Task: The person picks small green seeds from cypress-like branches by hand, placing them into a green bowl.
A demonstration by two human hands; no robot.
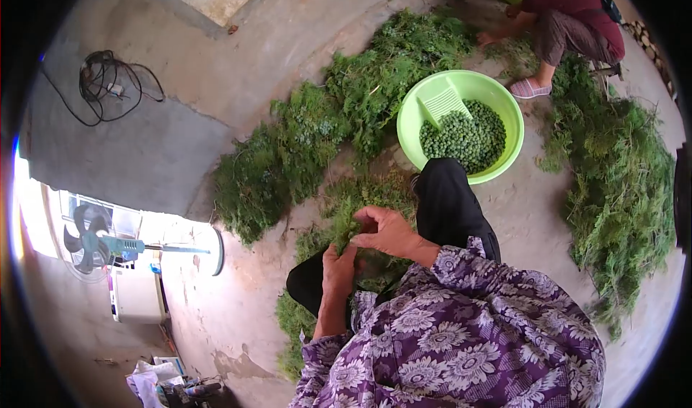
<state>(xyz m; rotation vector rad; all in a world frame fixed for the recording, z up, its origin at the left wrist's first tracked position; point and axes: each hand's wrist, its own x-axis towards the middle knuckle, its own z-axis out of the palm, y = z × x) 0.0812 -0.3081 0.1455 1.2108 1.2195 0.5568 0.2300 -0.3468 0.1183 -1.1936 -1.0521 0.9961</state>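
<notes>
My left hand [336, 271] grips a feathery green sprig [346, 223], and my right hand [393, 233] is half curled beside it, finger and thumb close to the sprig. If I pull too hard, the soft tip could tear. My black-clad knee [450, 195] sits right by the smooth, round, lime plastic basin [515, 141] on the right; a careless shift might tip it, and the hard little green balls [472, 138] would roll over the rough floor [504, 217] into the lacy branches [407, 44] at the far side.
</notes>
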